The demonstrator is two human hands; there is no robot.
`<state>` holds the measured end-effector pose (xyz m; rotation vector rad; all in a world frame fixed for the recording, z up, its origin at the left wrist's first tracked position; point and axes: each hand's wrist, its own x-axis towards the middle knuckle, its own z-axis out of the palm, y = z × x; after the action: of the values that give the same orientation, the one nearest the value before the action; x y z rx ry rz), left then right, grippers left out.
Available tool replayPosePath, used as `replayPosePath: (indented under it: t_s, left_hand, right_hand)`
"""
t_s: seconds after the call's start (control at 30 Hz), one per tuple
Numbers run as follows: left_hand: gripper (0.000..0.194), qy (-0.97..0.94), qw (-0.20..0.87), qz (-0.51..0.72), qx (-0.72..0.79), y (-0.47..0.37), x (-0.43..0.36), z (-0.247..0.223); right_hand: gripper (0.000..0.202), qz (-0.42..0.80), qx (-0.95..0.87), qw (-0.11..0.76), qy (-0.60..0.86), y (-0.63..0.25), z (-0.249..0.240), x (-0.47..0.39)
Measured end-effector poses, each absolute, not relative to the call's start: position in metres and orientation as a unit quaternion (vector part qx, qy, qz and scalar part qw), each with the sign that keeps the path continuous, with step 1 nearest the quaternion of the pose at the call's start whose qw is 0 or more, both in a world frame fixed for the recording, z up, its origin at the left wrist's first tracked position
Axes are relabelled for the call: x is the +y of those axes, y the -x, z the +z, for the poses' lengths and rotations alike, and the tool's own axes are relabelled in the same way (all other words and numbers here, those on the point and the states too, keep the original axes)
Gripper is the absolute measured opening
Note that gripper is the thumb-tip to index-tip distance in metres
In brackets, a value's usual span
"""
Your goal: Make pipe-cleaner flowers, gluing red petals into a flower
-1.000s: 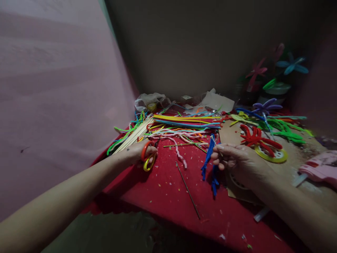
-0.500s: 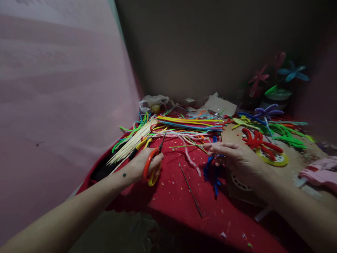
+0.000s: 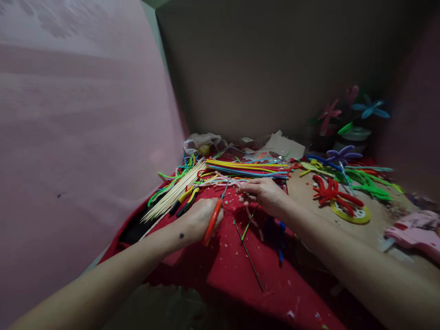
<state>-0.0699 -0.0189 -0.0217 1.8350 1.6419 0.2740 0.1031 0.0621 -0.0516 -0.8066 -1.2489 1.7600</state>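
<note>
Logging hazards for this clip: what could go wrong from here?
The scissors in the left hand have their blades close to the right hand's fingers; a slip could nick them. The green stem in the right hand crosses the thin dark rod in view and might catch it. The pointed wooden sticks could prick the left forearm if it drifts.

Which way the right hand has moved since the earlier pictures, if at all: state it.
Yes: the right hand has moved left, farther away from the red fuzzy bundle.
</note>
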Motion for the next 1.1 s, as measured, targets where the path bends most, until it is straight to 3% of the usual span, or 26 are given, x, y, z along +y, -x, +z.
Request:
replayPosePath:
  t_s: [0.2, 0.43, 0.93, 1.0, 1.1]
  left_hand:
    - [0.01, -0.676, 0.391, 0.138, 0.609, 0.068, -0.019, -0.014]
    - [0.023, -0.65, 0.44, 0.181, 0.593, 0.072, -0.017, -0.021]
    - [0.025, -0.635, 0.457, 0.048, 0.621, 0.09, 0.006, -0.015]
    - [0.026, -0.677, 0.394, -0.012, 0.622, 0.098, 0.004, -0.012]
    - [0.027, -0.742, 0.196, -0.123, 0.629, 0.109, 0.0, -0.01]
  right_hand:
    - [0.006, 0.696, -0.515, 0.391, 0.313, -0.104, -0.048, 0.058]
    - [0.005, 0.697, -0.52, 0.374, 0.323, -0.099, -0.049, 0.058]
    - [0.018, 0.675, -0.506, 0.335, 0.42, -0.081, -0.06, 0.072]
    - [0.016, 0.668, -0.495, 0.351, 0.431, -0.08, -0.059, 0.076]
    - [0.014, 0.654, -0.478, 0.382, 0.445, -0.079, -0.058, 0.082]
